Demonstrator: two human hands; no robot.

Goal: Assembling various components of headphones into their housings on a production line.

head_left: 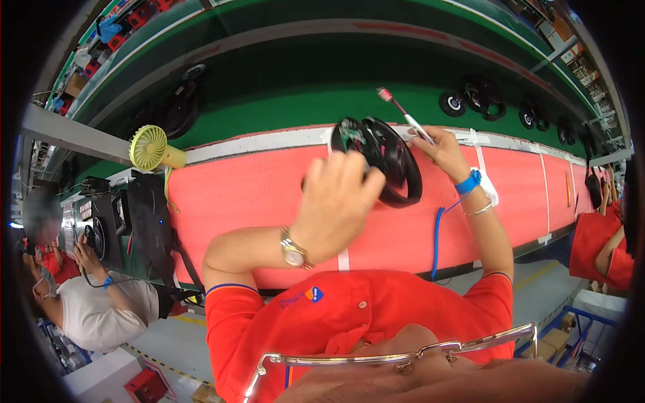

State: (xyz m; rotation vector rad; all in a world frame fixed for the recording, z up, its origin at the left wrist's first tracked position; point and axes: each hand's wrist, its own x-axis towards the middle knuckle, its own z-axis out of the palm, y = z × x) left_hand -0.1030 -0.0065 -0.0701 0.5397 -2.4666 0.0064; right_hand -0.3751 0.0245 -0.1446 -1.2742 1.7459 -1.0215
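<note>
A pair of black headphones (pixel 402 178) lies at the far edge of the pink work mat, in front of me. One ear cup is open and shows a green circuit board (pixel 351 136). My left hand (pixel 339 195), fingers curled, is at the near left side of the headphones. Dark material peeks out beside its fingers, but what it grips is hidden. Right of the headphones, my right hand (pixel 438 149) closes round the white handle of a toothbrush (pixel 415 126). Its pinkish bristle head points up and away to the left.
A yellow handheld fan (pixel 149 148) stands at the mat's far left corner, near a black bag (pixel 149 201). A blue coiled cord (pixel 437 245) runs from my right wrist strap. Beyond lies a green conveyor (pixel 282 94) with more headphones (pixel 480 97). Co-workers sit on both sides.
</note>
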